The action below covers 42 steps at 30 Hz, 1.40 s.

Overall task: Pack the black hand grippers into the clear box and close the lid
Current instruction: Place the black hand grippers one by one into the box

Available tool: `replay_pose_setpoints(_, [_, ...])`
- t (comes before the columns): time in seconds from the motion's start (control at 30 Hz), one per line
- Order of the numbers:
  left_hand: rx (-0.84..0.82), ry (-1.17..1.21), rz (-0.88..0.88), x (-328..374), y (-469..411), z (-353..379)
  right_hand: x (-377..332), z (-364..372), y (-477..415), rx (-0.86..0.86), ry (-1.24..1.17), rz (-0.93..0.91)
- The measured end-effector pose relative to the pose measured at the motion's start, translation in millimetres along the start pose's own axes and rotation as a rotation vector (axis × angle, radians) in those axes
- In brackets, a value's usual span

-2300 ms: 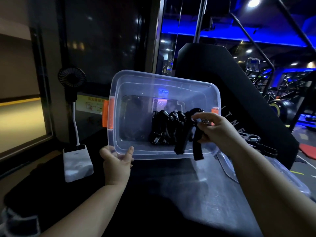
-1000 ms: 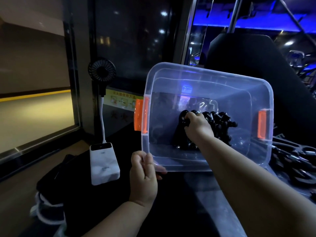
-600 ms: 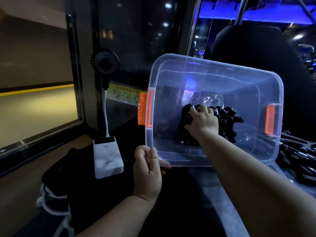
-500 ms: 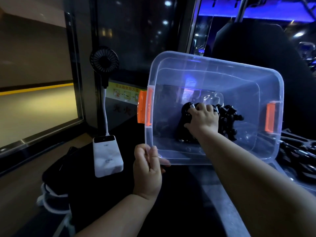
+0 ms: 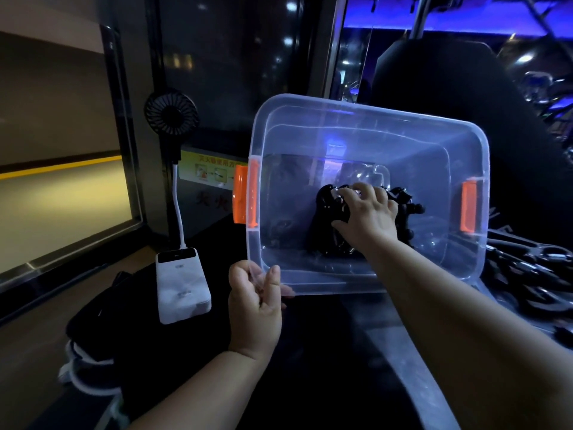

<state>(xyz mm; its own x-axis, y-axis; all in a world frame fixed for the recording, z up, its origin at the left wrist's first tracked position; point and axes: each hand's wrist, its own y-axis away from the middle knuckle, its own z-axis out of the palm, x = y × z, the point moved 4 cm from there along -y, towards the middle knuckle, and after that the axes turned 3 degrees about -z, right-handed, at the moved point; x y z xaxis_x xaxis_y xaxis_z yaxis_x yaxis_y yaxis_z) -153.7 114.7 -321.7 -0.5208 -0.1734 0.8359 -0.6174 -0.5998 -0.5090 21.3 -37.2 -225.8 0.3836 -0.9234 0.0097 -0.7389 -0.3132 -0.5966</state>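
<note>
Gym floor, dimly lit: a blue LED strip light (image 5: 465,24) runs along the ceiling at top right, blurred chrome exercise machines (image 5: 539,88) show behind a big black padded panel (image 5: 434,76), and a steel upright (image 5: 420,13) rises above it. Loose black hand grippers (image 5: 527,274) lie piled on the dark counter (image 5: 325,367) at right. The left side is a dark-framed glass partition (image 5: 235,63) with a yellow instruction sticker (image 5: 210,170), plus a small black fan (image 5: 171,113) wired into a white power bank (image 5: 181,283).
</note>
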Motion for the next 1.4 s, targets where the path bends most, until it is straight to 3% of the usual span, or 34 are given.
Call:
replay_pose_setpoints(0.13, [0.007,-0.002,0.021,0,0,0,25,-11,13,0.060,-0.064,0.086])
replay_pose_setpoints(0.4, [0.033,-0.017,0.018,-3,-1,2,102,-41,67,0.363,-0.161,0.245])
replay_pose_setpoints(0.53, [0.038,-0.023,0.018,-4,0,3,120,-47,89,0.404,-0.141,0.262])
replay_pose_setpoints(0.63, [0.047,-0.045,0.022,-4,0,3,94,-44,82,0.296,-0.060,0.007])
replay_pose_setpoints(0.7, [0.047,-0.049,0.013,-4,0,3,62,-33,68,0.111,-0.064,-0.145])
replay_pose_setpoints(0.8, [0.039,-0.056,-0.010,-4,0,2,23,-13,43,-0.136,-0.055,-0.215])
replay_pose_setpoints(0.97, [0.036,-0.036,-0.022,0,1,0,2,-1,11,-0.127,0.080,-0.148])
replay_pose_setpoints(1.13, [0.033,-0.030,-0.017,0,1,0,-20,4,-5,-0.024,0.245,-0.271])
replay_pose_setpoints(1.4, [0.016,0.000,-0.008,2,1,-1,-51,38,-25,-0.265,0.381,-0.379])
